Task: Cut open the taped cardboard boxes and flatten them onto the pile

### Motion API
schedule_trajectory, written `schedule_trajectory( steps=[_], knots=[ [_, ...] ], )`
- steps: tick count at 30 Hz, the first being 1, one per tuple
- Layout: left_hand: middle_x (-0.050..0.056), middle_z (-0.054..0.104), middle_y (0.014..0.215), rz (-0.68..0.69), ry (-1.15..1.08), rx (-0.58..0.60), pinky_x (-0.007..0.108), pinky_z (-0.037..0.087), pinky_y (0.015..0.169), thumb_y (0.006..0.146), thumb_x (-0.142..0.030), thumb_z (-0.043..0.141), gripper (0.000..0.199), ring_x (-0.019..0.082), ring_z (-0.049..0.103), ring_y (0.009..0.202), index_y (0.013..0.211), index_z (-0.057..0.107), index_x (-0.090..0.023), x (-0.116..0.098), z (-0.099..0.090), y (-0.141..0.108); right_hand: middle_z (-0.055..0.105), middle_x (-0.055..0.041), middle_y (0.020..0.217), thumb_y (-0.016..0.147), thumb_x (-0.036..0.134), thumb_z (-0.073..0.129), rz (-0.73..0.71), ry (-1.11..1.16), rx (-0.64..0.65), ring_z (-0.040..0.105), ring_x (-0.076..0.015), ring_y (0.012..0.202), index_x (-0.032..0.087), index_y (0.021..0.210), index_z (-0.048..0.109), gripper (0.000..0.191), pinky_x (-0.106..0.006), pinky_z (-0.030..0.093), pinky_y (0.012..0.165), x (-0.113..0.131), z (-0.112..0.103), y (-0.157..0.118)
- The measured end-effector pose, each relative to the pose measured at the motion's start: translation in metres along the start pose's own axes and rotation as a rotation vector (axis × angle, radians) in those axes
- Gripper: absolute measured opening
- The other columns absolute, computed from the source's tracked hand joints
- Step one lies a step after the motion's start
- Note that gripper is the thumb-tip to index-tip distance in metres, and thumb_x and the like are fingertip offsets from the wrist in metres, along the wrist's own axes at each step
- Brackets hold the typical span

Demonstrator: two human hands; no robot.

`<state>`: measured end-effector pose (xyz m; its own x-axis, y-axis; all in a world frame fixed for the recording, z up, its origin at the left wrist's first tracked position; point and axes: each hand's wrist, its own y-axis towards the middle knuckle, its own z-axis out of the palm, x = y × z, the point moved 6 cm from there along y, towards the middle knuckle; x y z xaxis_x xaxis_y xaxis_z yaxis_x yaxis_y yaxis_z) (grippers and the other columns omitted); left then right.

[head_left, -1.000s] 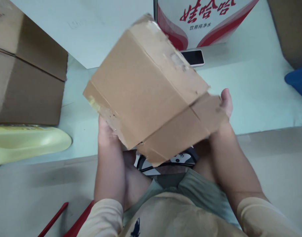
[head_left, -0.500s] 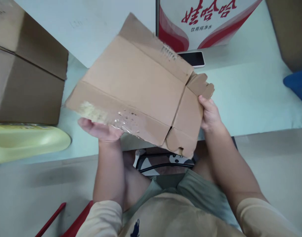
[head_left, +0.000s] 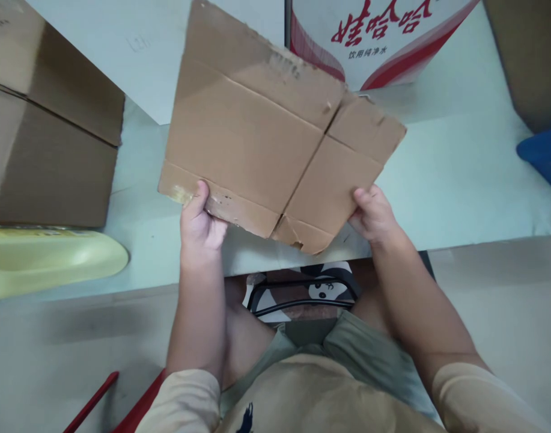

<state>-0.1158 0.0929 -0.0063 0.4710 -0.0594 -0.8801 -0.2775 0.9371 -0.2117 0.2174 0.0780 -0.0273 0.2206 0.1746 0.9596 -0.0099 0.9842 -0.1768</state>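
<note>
A flattened brown cardboard box (head_left: 252,144) is held tilted above the table, its creases and a dark slot line showing. My left hand (head_left: 202,219) grips its lower left edge, thumb on top and fingers underneath. By the lower right edge, my right hand (head_left: 375,216) pinches the board, with the thumb on its face and the other fingers partly hidden behind. Peeled patches and bits of clear tape mark the lower left flap. Almost all of the phone behind the cardboard is covered.
On the pale green table (head_left: 455,174) stand a white and red carton (head_left: 369,54) and a white box (head_left: 135,54) at the back. Brown cartons (head_left: 54,156) and a yellow-green plastic object (head_left: 54,261) are at left. A blue container (head_left: 543,156) sits far right.
The cardboard has turned and its right-end flaps now lie spread out flat. My left hand went from an open palm beneath the edge to gripping it with the thumb on top.
</note>
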Motion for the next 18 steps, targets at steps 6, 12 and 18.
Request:
schedule_trajectory(
  steps=[6,12,18],
  knots=[
    [0.005,0.079,0.131,0.019,0.015,0.002,0.037,0.061,0.114,0.081,-0.047,0.090,0.036,0.031,0.061,0.147,0.105,0.074,-0.024,0.000,0.005,-0.002,0.075,-0.0018,0.075,0.057,0.072,0.095,0.139,-0.062,0.082,0.065,-0.0163,0.056,0.023,0.093,0.072,0.065,-0.031,0.058,0.049,-0.015,0.016,-0.016],
    [0.006,0.079,0.130,-0.029,-0.032,0.145,0.034,0.068,0.095,0.083,-0.069,0.080,0.048,0.031,0.069,0.136,0.107,0.075,-0.027,-0.007,0.020,-0.010,0.059,0.0045,0.060,0.059,0.072,0.093,-0.065,-0.079,-0.170,0.031,-0.0052,0.035,0.024,0.087,0.066,0.062,-0.023,0.021,0.027,0.025,-0.019,-0.033],
    [0.007,0.078,0.130,-0.093,-0.050,0.163,0.030,0.068,0.086,0.091,-0.065,0.071,0.043,0.025,0.079,0.112,0.108,0.078,-0.026,-0.011,0.018,-0.014,0.064,0.0038,0.086,0.056,0.039,0.101,-0.525,0.017,-0.776,0.053,-0.0069,0.050,0.030,0.091,0.057,0.057,-0.019,0.025,0.030,0.126,-0.128,-0.073]
  ],
)
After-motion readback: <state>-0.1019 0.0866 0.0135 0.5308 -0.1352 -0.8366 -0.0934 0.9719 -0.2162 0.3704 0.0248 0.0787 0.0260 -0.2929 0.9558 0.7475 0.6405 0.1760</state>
